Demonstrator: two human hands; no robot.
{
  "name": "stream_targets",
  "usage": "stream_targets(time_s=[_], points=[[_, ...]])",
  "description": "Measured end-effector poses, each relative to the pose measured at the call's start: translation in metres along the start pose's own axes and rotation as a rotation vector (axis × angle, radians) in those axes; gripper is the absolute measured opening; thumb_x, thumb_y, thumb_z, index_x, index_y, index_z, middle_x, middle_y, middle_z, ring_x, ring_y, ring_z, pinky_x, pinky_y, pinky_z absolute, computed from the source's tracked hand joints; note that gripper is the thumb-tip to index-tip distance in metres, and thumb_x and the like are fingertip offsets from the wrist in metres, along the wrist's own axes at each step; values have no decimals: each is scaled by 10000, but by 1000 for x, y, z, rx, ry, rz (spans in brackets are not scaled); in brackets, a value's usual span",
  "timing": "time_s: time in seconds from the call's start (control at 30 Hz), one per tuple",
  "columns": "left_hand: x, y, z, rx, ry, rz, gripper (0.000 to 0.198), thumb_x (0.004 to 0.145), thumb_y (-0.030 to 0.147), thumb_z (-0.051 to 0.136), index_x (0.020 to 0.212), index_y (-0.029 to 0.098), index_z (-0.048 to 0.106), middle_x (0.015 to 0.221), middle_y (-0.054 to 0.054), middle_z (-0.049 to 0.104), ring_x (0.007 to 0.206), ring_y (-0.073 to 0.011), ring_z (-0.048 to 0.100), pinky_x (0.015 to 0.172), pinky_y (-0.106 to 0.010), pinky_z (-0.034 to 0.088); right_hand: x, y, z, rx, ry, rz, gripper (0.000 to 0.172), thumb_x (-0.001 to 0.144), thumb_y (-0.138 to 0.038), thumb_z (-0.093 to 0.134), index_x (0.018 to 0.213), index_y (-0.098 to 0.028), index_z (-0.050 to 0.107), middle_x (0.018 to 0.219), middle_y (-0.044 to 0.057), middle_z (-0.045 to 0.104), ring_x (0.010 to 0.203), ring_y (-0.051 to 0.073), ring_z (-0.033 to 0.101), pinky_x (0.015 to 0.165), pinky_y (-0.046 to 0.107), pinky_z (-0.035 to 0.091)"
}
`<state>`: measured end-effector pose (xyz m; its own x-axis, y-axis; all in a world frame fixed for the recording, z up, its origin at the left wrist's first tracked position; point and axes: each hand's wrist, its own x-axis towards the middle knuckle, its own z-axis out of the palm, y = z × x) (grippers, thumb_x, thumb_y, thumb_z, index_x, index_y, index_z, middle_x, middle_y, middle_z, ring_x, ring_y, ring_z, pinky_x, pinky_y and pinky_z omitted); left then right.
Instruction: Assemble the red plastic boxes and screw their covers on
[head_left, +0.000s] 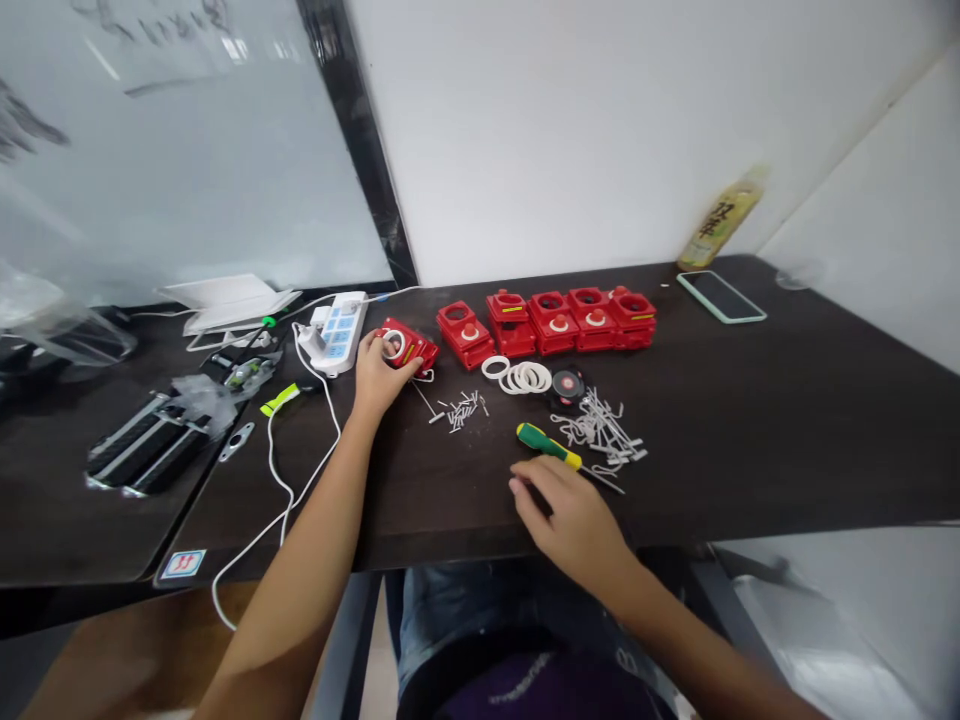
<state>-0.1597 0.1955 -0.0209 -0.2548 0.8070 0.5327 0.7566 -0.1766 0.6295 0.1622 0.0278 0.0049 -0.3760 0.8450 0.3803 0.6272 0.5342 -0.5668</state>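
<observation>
My left hand (384, 375) grips a red plastic housing (420, 346) with a round hole and a white ring, at the left end of a row of similar red housings (553, 322). A thin metal T-shaped pin (433, 408) lies just below it. My right hand (566, 508) is over the table's front part, thumb and fingers apart, nothing visible between them. Just beyond its fingers lies a green and yellow screwdriver (550, 444). White rings (534, 378), a black round tape-like disc (568, 386), small pins (460, 411) and a heap of metal T-shaped pins (606, 430) lie between the hands and the row.
Left of my left hand are a white power strip (343, 335), a trailing white cable (330, 462), a yellow-green tag (280, 400) and black cylindrical parts (154, 440). A phone (721, 297) and a yellow bottle (718, 225) are at the back right, by the wall.
</observation>
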Motion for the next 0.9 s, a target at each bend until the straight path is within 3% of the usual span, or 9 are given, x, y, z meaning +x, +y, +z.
stream_targets(time_s=[0.1,0.2,0.33,0.43,0.53,0.6,0.7,0.8,0.9], points=[[3,1,-3,31,12,-27,460,682,338,881,833,236,459,1087,-72,569,1195,-301,580,1103,-480,477,-19,-4,11,59,-50,-102,179,1024,-190,520,1071,-218,691,967,70,733,908,228,689,834,395,585],[4,3,-4,55,44,-32,484,681,357,883,920,239,479,1027,-43,564,1122,-287,574,1058,-474,489,-15,-13,26,24,-89,-178,159,1014,-189,541,1033,-205,698,965,72,722,912,235,665,878,412,570],[1,7,-3,69,96,-32,586,674,377,897,1089,222,511,1162,-86,569,1178,-314,558,1078,-490,478,28,-32,60,-108,-178,-267,165,1013,-244,564,1081,-165,692,1119,135,703,1058,290,637,932,443,543],[-5,10,-3,77,103,-28,700,658,381,909,1203,205,507,1246,-123,555,1256,-350,533,1137,-524,445,64,-43,90,-205,-180,-232,450,976,-277,646,1357,-42,597,1404,287,590,1355,394,530,1054,497,490],[-9,12,-7,75,101,-56,710,668,378,899,1240,205,515,1254,-129,560,1277,-363,531,1152,-543,439,80,-49,111,-260,-223,-218,571,977,-321,659,1390,60,554,1480,376,508,1455,466,432,1116,547,433],[-10,15,-13,70,123,-84,697,668,374,900,1234,201,531,1236,-128,567,1261,-367,547,1146,-551,447,78,-51,112,-259,-252,-269,499,982,-332,655,1310,41,607,1396,333,584,1389,446,489,1074,524,457],[-11,24,-28,93,198,-85,700,664,378,901,1242,194,551,1227,-127,584,1259,-379,556,1148,-563,443,63,-50,98,-224,-296,-362,263,1005,-317,625,1107,-79,673,1158,186,684,1170,338,592,939,453,501],[-21,36,-45,131,235,-70,688,700,398,871,1283,192,570,1264,-132,601,1287,-383,556,1170,-564,415,40,-42,77,-170,-313,-434,160,1027,-286,593,1020,-143,665,1063,110,679,1071,273,593,884,407,489],[-46,47,-59,108,189,-130,758,726,397,833,1387,176,536,1256,-123,632,1202,-332,622,1126,-515,458,14,-26,57,-123,-292,-466,118,1011,-219,605,912,-176,652,974,68,662,982,234,580,855,377,468]])
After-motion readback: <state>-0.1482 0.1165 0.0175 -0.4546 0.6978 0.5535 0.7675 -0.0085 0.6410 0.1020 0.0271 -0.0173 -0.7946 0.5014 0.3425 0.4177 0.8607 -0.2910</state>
